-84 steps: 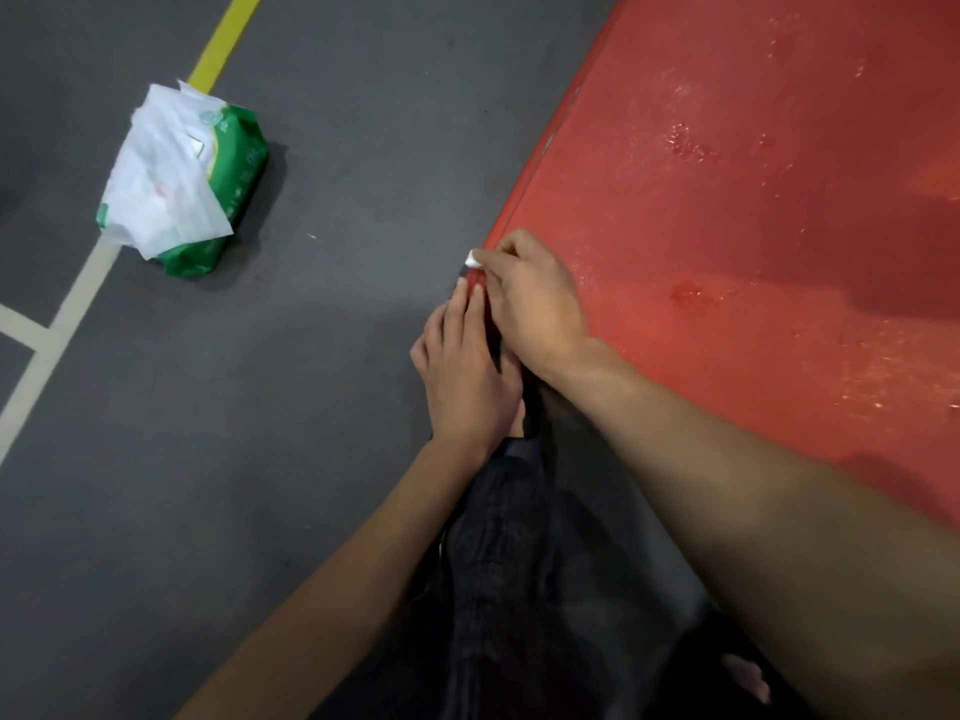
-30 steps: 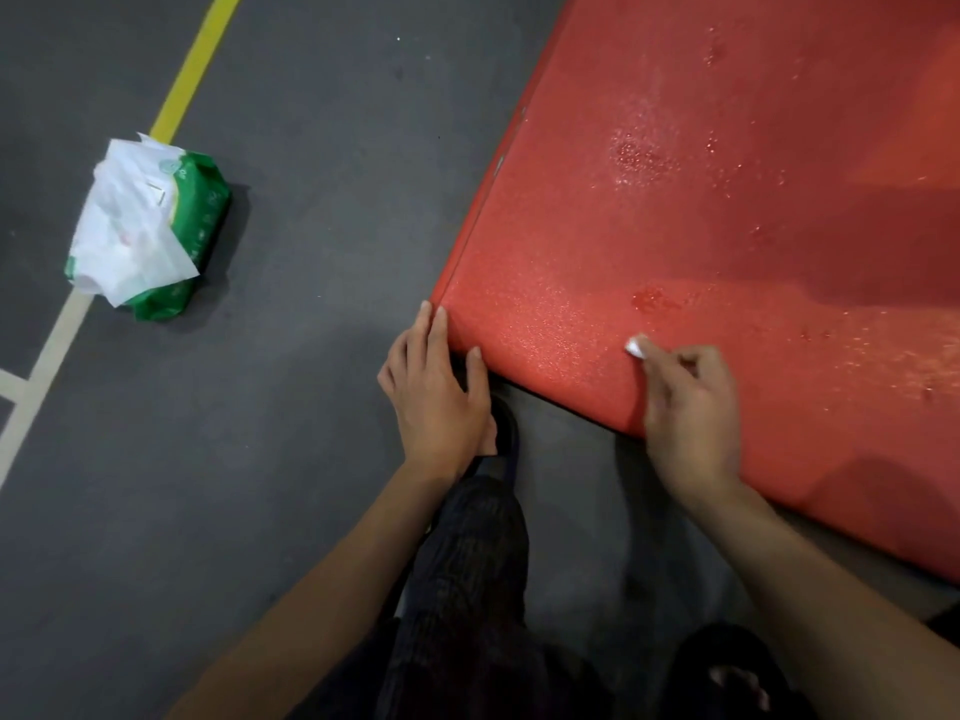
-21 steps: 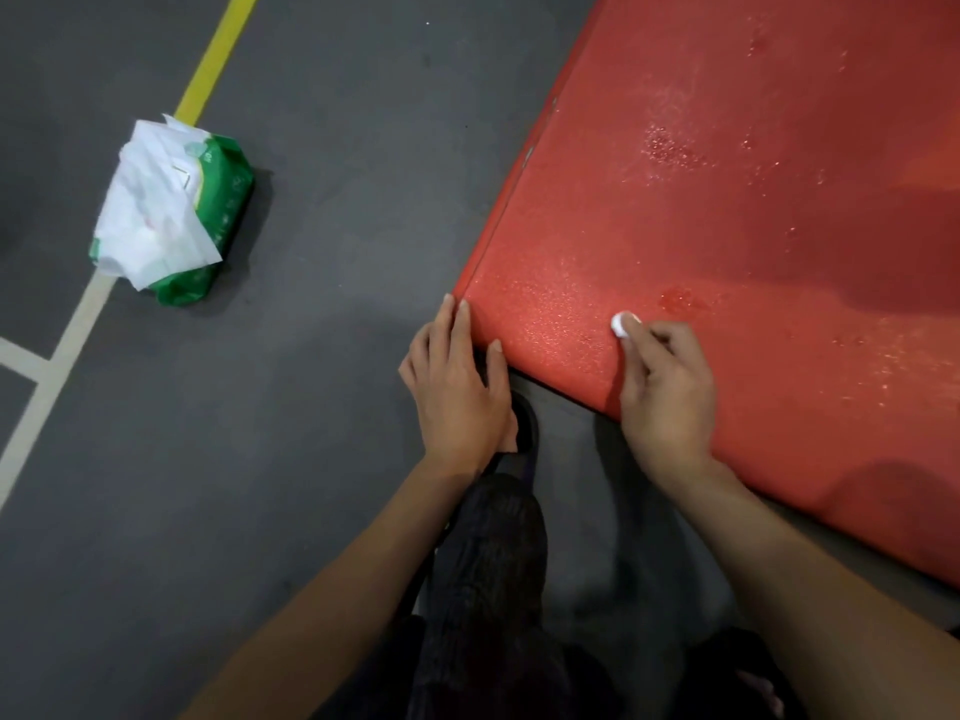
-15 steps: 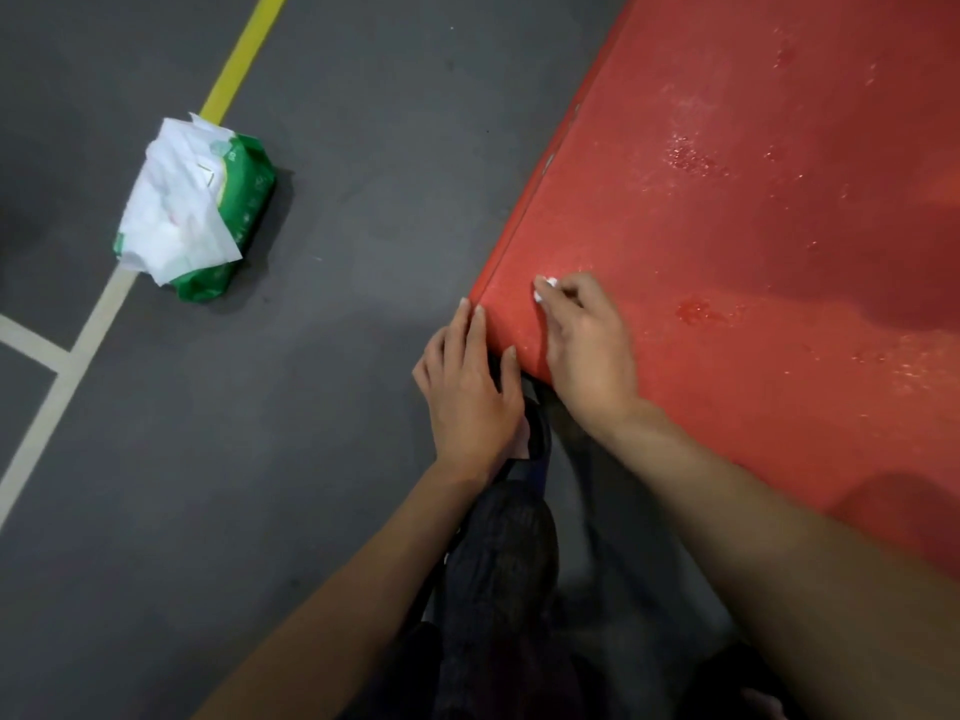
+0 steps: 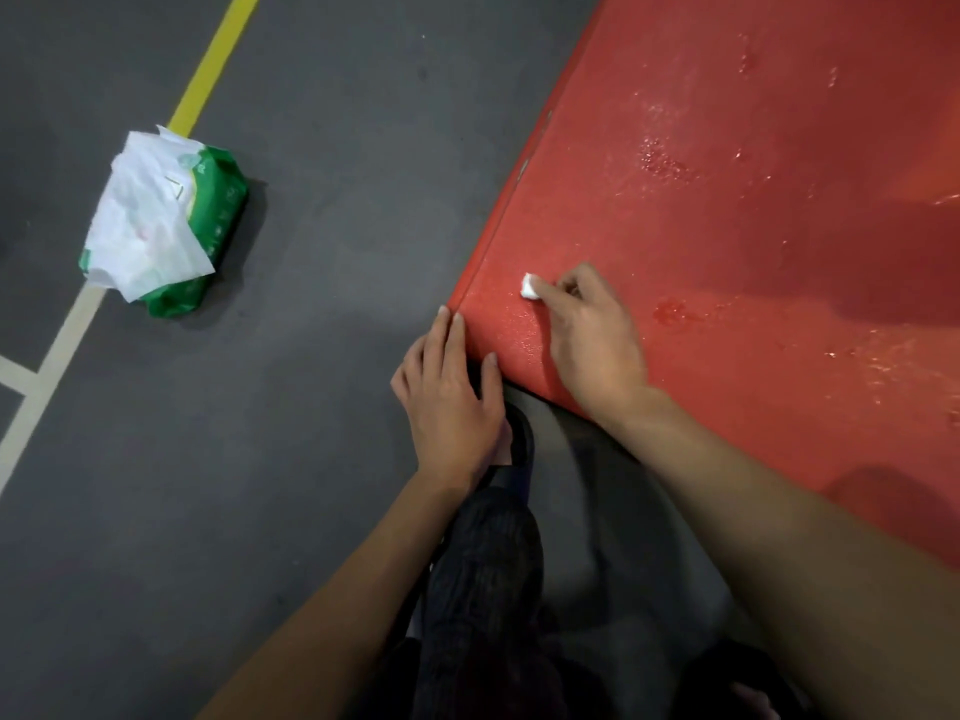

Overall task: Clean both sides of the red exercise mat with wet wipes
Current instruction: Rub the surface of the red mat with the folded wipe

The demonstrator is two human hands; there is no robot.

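Observation:
The red exercise mat (image 5: 753,210) lies on the dark floor and fills the right half of the view, with wet streaks and droplets on its surface. My right hand (image 5: 592,335) rests on the mat near its near-left corner and pinches a small balled white wet wipe (image 5: 530,287) against the surface. My left hand (image 5: 452,402) lies flat on the floor, fingers spread, its fingertips touching the mat's corner edge. A green pack of wet wipes (image 5: 171,226), with a white sheet pulled out over its top, sits on the floor to the left.
A yellow floor line (image 5: 213,65) and pale lines (image 5: 47,376) cross the grey floor at left. My knee in dark trousers (image 5: 483,589) and a dark slipper (image 5: 519,449) sit just below the mat's corner.
My right hand has slid the balled wipe back and forth over the mat's near-left corner, and now sits slightly right of the edge. My left hand has stayed at the corner.

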